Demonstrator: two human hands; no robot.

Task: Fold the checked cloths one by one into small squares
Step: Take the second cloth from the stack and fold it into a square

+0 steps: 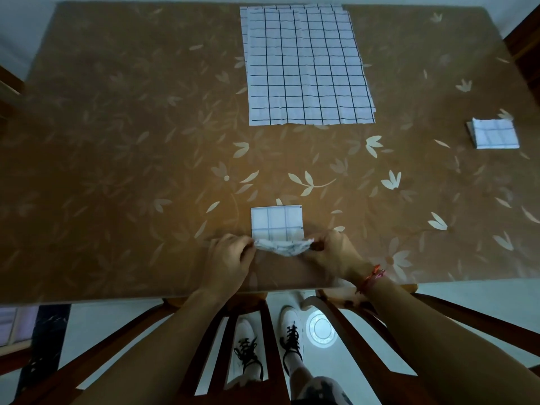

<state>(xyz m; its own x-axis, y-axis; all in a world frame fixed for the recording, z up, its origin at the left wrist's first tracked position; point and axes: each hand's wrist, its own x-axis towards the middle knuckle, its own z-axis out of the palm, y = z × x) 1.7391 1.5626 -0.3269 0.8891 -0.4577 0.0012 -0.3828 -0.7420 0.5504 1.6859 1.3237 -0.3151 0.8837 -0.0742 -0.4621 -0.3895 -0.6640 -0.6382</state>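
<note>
A partly folded white checked cloth [276,222] lies near the table's front edge. Its near edge is lifted off the table in a curled fold. My left hand [230,258] pinches the left end of that lifted edge and my right hand [334,252] pinches the right end. A stack of unfolded checked cloths [306,68] lies flat at the far middle of the table. One folded small square cloth [493,133] sits at the right side.
The table [131,156] has a brown flower-patterned cover. Wooden chair backs [380,340] stand below the table's front edge, with my shoes on the pale floor between them. Dark wooden furniture shows at the far right and left edges.
</note>
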